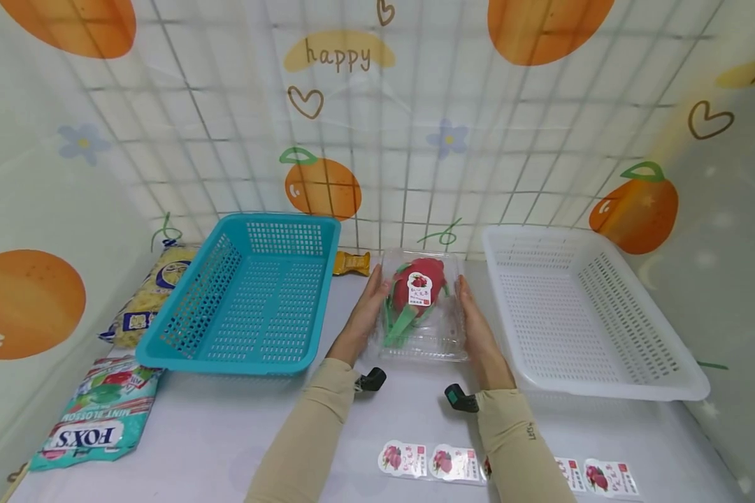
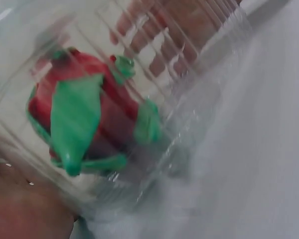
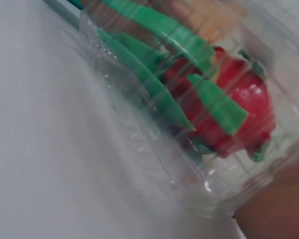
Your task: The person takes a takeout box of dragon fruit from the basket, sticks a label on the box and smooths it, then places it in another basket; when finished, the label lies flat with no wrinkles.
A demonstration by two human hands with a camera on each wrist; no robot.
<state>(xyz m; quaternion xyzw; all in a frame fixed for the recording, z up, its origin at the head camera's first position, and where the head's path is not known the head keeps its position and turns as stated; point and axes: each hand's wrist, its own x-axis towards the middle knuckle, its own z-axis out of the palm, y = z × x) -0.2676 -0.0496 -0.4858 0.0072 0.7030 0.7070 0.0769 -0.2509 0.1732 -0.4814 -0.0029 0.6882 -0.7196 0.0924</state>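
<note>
A clear plastic box (image 1: 449,339) sits between my two hands in the head view, tilted a little. Inside it lies a red dragon fruit (image 1: 430,268) with green scales, and a white label (image 1: 419,289) is stuck on the lid over the fruit. My left hand (image 1: 361,318) grips the box's left side, while my right hand (image 1: 480,327) grips its right side. Through the ribbed wall in the left wrist view, the fruit (image 2: 117,112) and the far hand's fingers show. The right wrist view has the fruit (image 3: 251,94) with long green scales.
A teal basket (image 1: 317,321) stands left, a white basket (image 1: 509,307) right. Snack bags, one yellow (image 1: 141,300) and one green (image 1: 103,412), lie at far left. Behind is a small orange packet (image 1: 352,263). Label stickers (image 1: 456,463) lie near the front; a patterned curtain hangs over wire mesh.
</note>
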